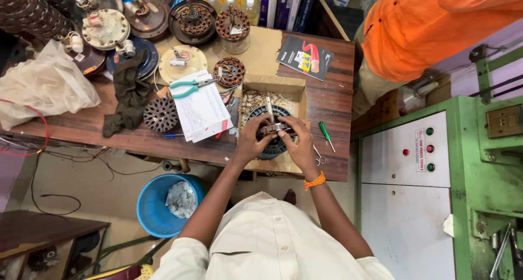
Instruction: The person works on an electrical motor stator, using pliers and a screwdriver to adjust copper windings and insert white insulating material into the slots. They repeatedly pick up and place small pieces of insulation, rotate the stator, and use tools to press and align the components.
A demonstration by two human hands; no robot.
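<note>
Here, both hands grip a round wound motor stator (274, 129) over an open cardboard box (272, 85) on the wooden bench (332, 103); left hand (251, 139) and right hand (297, 141) have fingers closed around its rim, green-handled screwdriver (326, 135) lying just right

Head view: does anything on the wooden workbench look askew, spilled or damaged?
Nothing stands out as damaged or spilled. The wooden workbench is crowded. Both hands, left hand and right hand, grip a round copper-wound motor stator over an open cardboard box.
</note>
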